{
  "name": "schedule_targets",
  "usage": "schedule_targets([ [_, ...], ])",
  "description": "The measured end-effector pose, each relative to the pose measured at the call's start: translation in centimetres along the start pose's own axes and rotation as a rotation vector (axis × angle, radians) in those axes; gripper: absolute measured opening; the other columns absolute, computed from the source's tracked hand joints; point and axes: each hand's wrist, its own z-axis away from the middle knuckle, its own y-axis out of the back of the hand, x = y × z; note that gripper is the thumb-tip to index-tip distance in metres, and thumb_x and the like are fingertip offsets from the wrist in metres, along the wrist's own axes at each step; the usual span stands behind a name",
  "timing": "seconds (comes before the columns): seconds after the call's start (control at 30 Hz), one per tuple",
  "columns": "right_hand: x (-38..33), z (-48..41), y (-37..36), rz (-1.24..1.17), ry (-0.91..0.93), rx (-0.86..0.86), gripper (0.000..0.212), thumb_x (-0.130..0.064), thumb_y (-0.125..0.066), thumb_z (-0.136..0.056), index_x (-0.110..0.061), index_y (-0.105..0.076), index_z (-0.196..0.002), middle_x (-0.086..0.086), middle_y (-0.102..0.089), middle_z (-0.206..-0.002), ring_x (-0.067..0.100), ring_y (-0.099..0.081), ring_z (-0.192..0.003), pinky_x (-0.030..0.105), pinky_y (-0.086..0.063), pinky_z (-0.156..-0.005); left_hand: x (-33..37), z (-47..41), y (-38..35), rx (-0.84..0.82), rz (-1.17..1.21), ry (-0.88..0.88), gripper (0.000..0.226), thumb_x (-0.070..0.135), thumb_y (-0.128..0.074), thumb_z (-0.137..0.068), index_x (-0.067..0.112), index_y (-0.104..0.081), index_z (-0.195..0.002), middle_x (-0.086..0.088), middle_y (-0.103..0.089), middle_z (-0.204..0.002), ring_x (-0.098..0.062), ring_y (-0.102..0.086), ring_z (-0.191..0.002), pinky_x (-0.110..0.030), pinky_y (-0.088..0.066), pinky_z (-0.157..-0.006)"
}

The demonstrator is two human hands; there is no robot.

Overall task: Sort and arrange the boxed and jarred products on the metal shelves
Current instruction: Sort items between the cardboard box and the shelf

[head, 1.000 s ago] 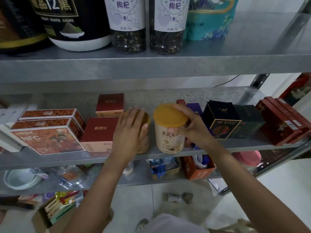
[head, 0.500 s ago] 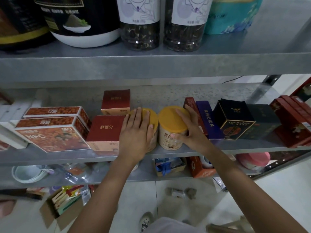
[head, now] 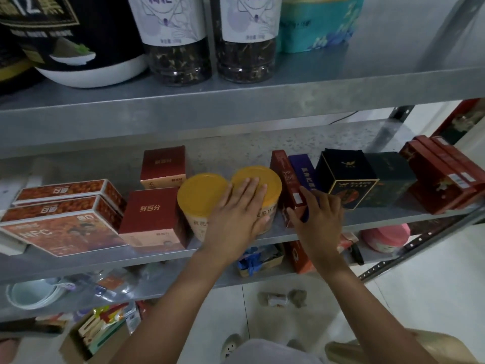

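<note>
Take the yellow-lidded cream round jar (head: 265,179) under your left hand (head: 236,214) as the marker. It stands near the front of the middle grey metal shelf (head: 380,215). Your left hand lies flat on it, fingers straight across the lid and palm down its front, grasping nothing. The twin yellow-lidded jar (head: 202,193) touches the marker jar on its left.

Just beside the marker jar on its right stands the slim dark red cardboard box (head: 282,169), and against that the slim purple cardboard box (head: 301,166). Both have their long axis running from the shelf's front to its back, and both lean a little toward the jar. Your right hand (head: 319,219) is the nearer one. Its thumb is on the red box's front end and its fingers reach over the purple one, but I cannot tell whether the grip has closed.

The coming move likely runs along that axis.

Half a second ago your left hand covered the twin jar and your right held the marker jar's side. Both have shifted one place rightward.
</note>
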Motion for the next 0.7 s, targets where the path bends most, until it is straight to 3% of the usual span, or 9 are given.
schedule_targets([
  [0.1, -0.3, -0.1, 0.6, -0.098, -0.009, 0.082, 0.041, -0.010, -0.083, -0.074, -0.001, -0.070, -0.111, 0.018, -0.070, -0.104, 0.041, -0.062, -0.097, 0.049, -0.049, -0.082, 0.4, 0.1, -0.8, 0.016, -0.028, 0.047, 0.062, 0.046, -0.025, -0.104, 0.015, -0.012, -0.156, -0.006, -0.009, -0.163, -0.020, -0.008, -0.151, -0.040, -0.003, -0.123],
  [0.23, -0.7, -0.2, 2.5, -0.469, -0.137, 0.131, 0.032, -0.011, -0.069, -0.090, -0.003, -0.064, -0.121, 0.013, -0.065, -0.118, 0.030, -0.061, -0.108, 0.042, -0.050, -0.091, 0.7, 0.1, -0.8, 0.059, -0.007, 0.047, 0.063, 0.045, -0.025, -0.101, 0.013, -0.018, -0.154, -0.007, -0.016, -0.162, -0.021, -0.014, -0.150, -0.040, -0.007, -0.122],
  [0.3, -0.4, -0.4, 4.1, -0.615, -0.212, 0.194, 0.035, -0.014, -0.066, -0.092, -0.007, -0.059, -0.126, 0.000, -0.063, -0.123, 0.018, -0.061, -0.110, 0.031, -0.050, -0.091, 0.9, 0.1, -0.7, 0.043, -0.005, 0.069, 0.065, 0.047, -0.021, -0.099, 0.015, -0.016, -0.155, -0.006, -0.014, -0.162, -0.020, -0.012, -0.150, -0.039, -0.004, -0.122],
  [0.4, 1.0, -0.8, 6.9, -0.793, -0.337, 0.283, 0.027, -0.018, -0.065, -0.093, -0.019, -0.061, -0.121, -0.030, -0.061, -0.110, -0.006, -0.061, -0.098, 0.013, -0.050, -0.081, 1.0, 0.1, -0.8, 0.035, 0.016, 0.094, 0.068, 0.054, -0.023, -0.099, 0.018, -0.010, -0.156, -0.002, -0.007, -0.163, -0.017, -0.004, -0.151, -0.035, 0.005, -0.120],
  [0.47, 2.8, -0.9, 8.7, -0.942, -0.441, 0.304, 0.022, -0.020, -0.065, -0.093, -0.024, -0.064, -0.115, -0.023, -0.064, -0.106, -0.003, -0.064, -0.095, 0.015, -0.053, -0.078, 1.4, -0.1, -0.5, 0.061, 0.136, 0.106, 0.071, 0.056, -0.029, -0.097, 0.019, -0.014, -0.155, -0.002, -0.011, -0.163, -0.016, -0.006, -0.150, -0.033, 0.002, -0.120],
  [0.6, 6.5, -0.7, 11.4, -1.062, -0.626, 0.286, 0.017, -0.018, -0.065, -0.092, -0.030, -0.070, -0.103, -0.012, -0.072, -0.096, 0.005, -0.069, -0.093, 0.021, -0.056, -0.077, 3.8, 0.1, 0.9, 0.208, 0.673, 0.217, 0.071, 0.046, -0.055, -0.091, 0.025, -0.027, -0.152, 0.002, -0.034, -0.156, -0.014, -0.030, -0.143, -0.031, -0.029, -0.113],
  [0.7, 8.2, 0.0, 12.2, -1.221, -0.786, 0.193, 0.012, -0.015, -0.064, -0.092, -0.022, -0.074, -0.094, -0.006, -0.075, -0.084, 0.013, -0.072, -0.079, 0.026, -0.059, -0.066, 6.3, 0.4, 1.8, 0.186, 0.852, 0.142, 0.076, 0.032, -0.068, -0.089, 0.045, -0.021, -0.147, 0.023, -0.036, -0.146, 0.016, -0.031, -0.131, -0.004, -0.028, -0.102],
])
